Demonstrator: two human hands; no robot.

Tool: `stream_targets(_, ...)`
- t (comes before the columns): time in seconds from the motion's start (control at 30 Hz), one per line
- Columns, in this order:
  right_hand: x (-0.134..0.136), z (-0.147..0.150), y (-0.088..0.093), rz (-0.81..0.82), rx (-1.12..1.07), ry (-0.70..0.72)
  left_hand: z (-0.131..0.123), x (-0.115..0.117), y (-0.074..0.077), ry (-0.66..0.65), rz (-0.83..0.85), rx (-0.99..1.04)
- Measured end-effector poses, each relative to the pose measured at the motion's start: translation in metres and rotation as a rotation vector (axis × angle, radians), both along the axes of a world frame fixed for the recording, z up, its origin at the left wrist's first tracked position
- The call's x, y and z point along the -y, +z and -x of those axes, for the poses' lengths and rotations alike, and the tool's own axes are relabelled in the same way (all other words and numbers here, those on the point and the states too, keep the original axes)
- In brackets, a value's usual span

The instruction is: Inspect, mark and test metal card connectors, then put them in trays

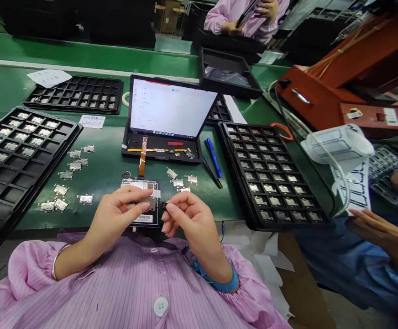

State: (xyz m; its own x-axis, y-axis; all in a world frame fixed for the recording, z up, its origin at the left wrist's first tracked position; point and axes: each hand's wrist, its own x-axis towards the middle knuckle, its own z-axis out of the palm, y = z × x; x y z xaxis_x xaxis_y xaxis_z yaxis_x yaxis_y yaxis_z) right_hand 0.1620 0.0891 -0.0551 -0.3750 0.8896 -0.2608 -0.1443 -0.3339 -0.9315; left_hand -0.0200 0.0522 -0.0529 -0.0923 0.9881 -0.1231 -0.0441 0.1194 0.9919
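Observation:
Between the thumb and index finger of my left hand point(117, 210) is a small metal-shielded circuit module point(150, 201). My right hand point(188, 212) pinches a small dark connector piece point(164, 206) just to the right of that module. Both hands are over a circuit board assembly point(154, 185) with a white barcode label point(144, 219) at its near end. An orange flat flex cable point(143, 157) runs from the board up to a lit display screen point(171, 107) propped in a black holder. My fingers partly cover the board.
Loose modules lie to the left point(61, 204) and right point(177, 183). Black compartment trays point(79, 132) point(250, 219) flank the work area. A blue pen point(213, 157) lies beside the screen. An orange machine point(349, 82) stands right, near a co-worker's hand point(373, 230). Another person's hands point(232, 28) are across the bench.

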Motion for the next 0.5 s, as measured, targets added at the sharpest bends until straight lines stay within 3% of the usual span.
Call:
stream_targets(0.3, -0.0024, -0.0016, -0.0011, -0.007, 0.001, -0.001, -0.0005, -0.0010, -0.0032, -0.028, -0.045, -0.085)
stream_targets(0.5, -0.0034, -0.0018, -0.0019, 0.031, -0.032, 0.074, -0.0017, -0.0012, -0.0058, -0.052, -0.067, -0.151)
